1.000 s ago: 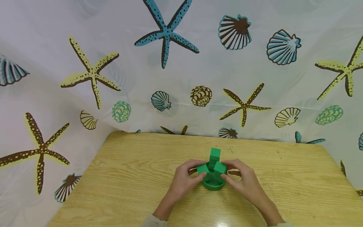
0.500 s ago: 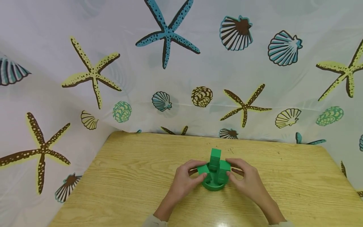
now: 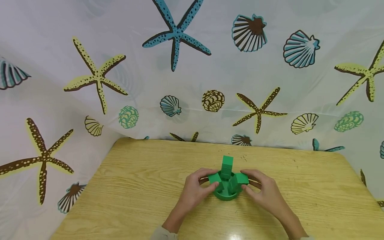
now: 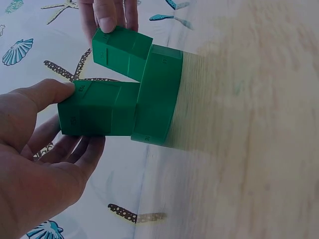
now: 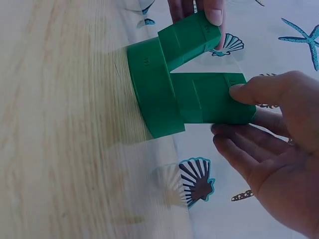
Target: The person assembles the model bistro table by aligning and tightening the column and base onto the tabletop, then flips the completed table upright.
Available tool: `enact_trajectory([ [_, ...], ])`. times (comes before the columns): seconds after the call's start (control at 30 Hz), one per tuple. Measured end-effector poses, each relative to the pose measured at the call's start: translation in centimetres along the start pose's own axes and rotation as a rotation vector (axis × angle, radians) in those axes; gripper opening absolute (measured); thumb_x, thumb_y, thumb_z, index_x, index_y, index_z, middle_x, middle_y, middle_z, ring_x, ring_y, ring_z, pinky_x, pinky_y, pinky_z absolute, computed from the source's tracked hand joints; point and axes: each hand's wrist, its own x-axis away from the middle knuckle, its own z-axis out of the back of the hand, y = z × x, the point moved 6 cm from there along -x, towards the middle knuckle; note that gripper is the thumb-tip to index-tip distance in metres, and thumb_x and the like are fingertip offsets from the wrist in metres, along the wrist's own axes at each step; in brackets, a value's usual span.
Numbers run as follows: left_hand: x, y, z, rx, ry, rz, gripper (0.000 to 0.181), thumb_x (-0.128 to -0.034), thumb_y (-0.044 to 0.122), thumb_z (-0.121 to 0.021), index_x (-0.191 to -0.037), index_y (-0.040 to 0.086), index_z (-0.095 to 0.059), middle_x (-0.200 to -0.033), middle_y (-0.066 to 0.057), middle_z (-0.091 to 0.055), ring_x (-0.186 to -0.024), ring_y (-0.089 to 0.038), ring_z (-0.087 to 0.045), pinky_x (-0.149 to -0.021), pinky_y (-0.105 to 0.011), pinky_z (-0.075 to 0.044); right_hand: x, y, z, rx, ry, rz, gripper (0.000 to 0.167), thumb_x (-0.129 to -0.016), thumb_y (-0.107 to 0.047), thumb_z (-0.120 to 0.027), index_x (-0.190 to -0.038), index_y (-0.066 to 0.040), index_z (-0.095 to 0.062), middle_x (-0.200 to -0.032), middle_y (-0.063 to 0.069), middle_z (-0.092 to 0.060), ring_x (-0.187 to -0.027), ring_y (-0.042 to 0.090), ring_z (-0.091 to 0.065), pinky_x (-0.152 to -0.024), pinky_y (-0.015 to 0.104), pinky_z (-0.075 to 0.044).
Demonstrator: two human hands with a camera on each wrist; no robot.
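Note:
A round green base [image 3: 226, 197] with a raised rim stands on the wooden table. Three green square-ended blocks rise out of it and lean outward. My left hand [image 3: 193, 188] pinches the upper end of the left block [image 3: 215, 180] between thumb and fingers. On the other side, my right hand [image 3: 264, 190] grips the right block [image 3: 241, 179] in the same way. No hand touches the back block [image 3: 227, 162]. Faint marks show on the left block [image 4: 99, 108] in the left wrist view, too small to read. The base's inside is partly hidden by the blocks.
The wooden table [image 3: 144, 186] spreads around the base on all sides. A white cloth [image 3: 192, 80] printed with starfish and shells hangs behind its back edge and along the left side.
My right hand has moved slightly right, and the right block with it now tilts further outward. The left hand and the left and back blocks stay about where they were.

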Motion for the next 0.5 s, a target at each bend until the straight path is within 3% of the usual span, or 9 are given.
enact_trajectory([
  [0.17,-0.08,-0.19,-0.03,-0.007,0.005,-0.005,0.035,-0.0934,0.008,-0.077,-0.127,0.003,-0.071,-0.124,-0.009,-0.067,-0.119,-0.026,-0.063,-0.101,-0.037,-0.055,0.05,0.02,0.01,-0.024,-0.005,-0.020,0.045,-0.086,-0.013,-0.085,-0.128,-0.007,-0.069,-0.117,0.009,-0.070,-0.097,0.024,-0.072,-0.084,0.031,-0.062],
  [0.5,-0.16,-0.30,-0.05,0.002,-0.005,-0.005,0.034,-0.0930,0.007,-0.077,-0.126,0.002,-0.071,-0.122,-0.009,-0.067,-0.117,-0.026,-0.064,-0.101,-0.037,-0.055,0.06,-0.03,-0.48,0.107,-0.029,0.088,0.048,-0.084,-0.019,-0.087,-0.128,-0.013,-0.070,-0.108,-0.003,-0.065,-0.088,0.014,-0.065,-0.079,0.032,-0.063],
])
